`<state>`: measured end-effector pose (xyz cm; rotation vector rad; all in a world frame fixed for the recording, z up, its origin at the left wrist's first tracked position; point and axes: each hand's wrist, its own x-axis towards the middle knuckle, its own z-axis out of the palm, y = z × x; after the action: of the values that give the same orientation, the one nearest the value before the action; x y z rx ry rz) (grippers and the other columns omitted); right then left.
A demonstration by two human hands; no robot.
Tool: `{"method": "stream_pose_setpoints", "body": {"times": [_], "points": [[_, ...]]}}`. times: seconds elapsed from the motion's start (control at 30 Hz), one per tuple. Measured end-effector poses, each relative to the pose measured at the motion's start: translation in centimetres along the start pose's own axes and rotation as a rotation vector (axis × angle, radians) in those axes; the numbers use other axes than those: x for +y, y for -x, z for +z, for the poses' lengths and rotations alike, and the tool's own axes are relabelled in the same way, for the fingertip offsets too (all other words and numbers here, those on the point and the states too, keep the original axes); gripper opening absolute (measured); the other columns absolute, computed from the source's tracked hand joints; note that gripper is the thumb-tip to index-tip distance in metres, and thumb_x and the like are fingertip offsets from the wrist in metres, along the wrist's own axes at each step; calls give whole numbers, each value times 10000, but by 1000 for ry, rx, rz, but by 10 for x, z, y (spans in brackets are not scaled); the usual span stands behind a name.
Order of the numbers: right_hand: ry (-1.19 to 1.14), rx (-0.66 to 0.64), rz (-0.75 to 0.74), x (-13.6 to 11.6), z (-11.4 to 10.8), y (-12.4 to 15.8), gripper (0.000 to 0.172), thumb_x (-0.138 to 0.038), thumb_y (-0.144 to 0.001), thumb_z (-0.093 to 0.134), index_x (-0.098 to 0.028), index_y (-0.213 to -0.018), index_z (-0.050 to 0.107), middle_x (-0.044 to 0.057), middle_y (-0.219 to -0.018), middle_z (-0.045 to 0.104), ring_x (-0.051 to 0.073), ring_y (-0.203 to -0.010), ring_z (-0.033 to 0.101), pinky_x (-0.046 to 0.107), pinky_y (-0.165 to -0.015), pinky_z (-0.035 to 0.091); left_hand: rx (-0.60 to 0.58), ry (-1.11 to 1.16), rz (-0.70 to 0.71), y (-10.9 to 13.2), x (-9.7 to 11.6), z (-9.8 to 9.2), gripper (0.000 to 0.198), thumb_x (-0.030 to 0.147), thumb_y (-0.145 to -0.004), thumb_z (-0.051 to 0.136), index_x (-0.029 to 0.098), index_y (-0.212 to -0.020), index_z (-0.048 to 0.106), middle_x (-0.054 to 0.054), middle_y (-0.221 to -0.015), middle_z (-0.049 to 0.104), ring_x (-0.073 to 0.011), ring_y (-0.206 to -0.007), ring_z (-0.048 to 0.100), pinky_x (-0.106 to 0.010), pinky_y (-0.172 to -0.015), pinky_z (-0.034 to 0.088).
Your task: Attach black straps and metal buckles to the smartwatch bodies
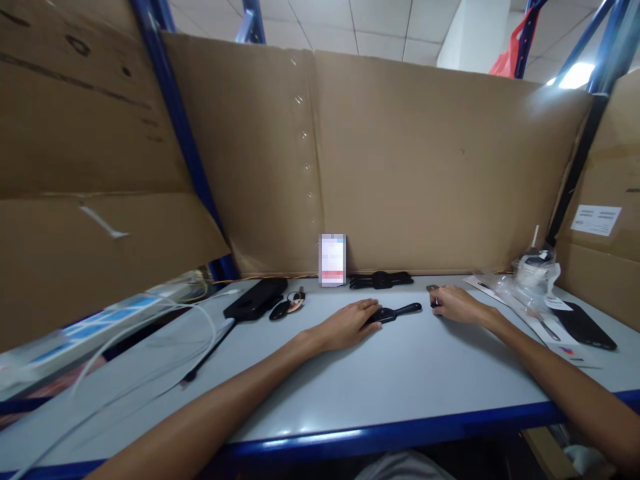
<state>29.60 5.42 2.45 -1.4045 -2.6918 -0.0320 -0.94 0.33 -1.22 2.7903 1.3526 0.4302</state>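
A black tool with a slim handle and a hole at its end (407,309) lies on the grey tabletop. My left hand (350,323) is closed over its wider left part, thumb on the near side, hiding its head, so its exact kind does not show. To the right of the handle's end, my right hand (459,305) is closed, its fingertips bent down at the table. A small brownish piece (431,288) shows at those fingertips; what it is I cannot make out.
A blurred-screen phone (333,261) leans on the cardboard wall (425,167), beside a black coiled item (383,279). Left are keys (280,309), a black power bank (257,299) and white cables (213,327). Right are a dark phone (585,325) and a plastic cup (534,270).
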Motion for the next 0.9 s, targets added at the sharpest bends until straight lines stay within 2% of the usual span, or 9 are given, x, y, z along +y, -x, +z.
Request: {"method": "stream_pose_setpoints", "body": {"times": [0.27, 0.43, 0.53, 0.73, 0.9], "points": [[13, -1, 2, 15, 1, -3, 150, -273, -842, 610, -192, -931, 699, 64, -917, 732, 210, -842, 653, 258, -605, 310, 13, -7, 8, 2, -5, 3, 513, 503, -998, 403, 171, -1370, 525, -157, -1448, 528, -302, -1307, 526, -453, -1092, 435], [11, 151, 47, 7, -5, -2, 195, -258, -916, 535, -204, -953, 719, 56, -908, 752, 191, -832, 666, 251, -616, 316, 97, 3, 18, 1, -3, 0, 363, 432, -975, 494, 197, -1216, 631, -127, -1279, 617, -278, -1178, 579, -418, -1017, 476], [-7, 187, 91, 3, -7, -2, 195, -266, -915, 546, -208, -956, 727, 52, -902, 757, 183, -816, 667, 247, -608, 312, 153, -5, -1, 0, 0, -3, 292, 365, -959, 538, 181, -1153, 657, -125, -1171, 636, -268, -1099, 589, -410, -964, 490], [6, 115, 49, -2, -4, 0, 218, -248, -913, 536, -200, -921, 749, 71, -923, 759, 194, -816, 667, 256, -617, 330, 114, -20, -48, 0, 6, -7, 266, 306, -925, 593, 164, -1138, 664, -106, -1052, 642, -256, -1009, 595, -384, -901, 490], [1, 73, -1, -16, 0, 3, 292, -149, -890, 494, -220, -972, 765, 77, -972, 750, 200, -851, 660, 259, -653, 351, 87, -8, -70, 0, 9, -9, 228, 286, -918, 589, 154, -1088, 663, -92, -1005, 649, -245, -955, 598, -371, -859, 489]]}}
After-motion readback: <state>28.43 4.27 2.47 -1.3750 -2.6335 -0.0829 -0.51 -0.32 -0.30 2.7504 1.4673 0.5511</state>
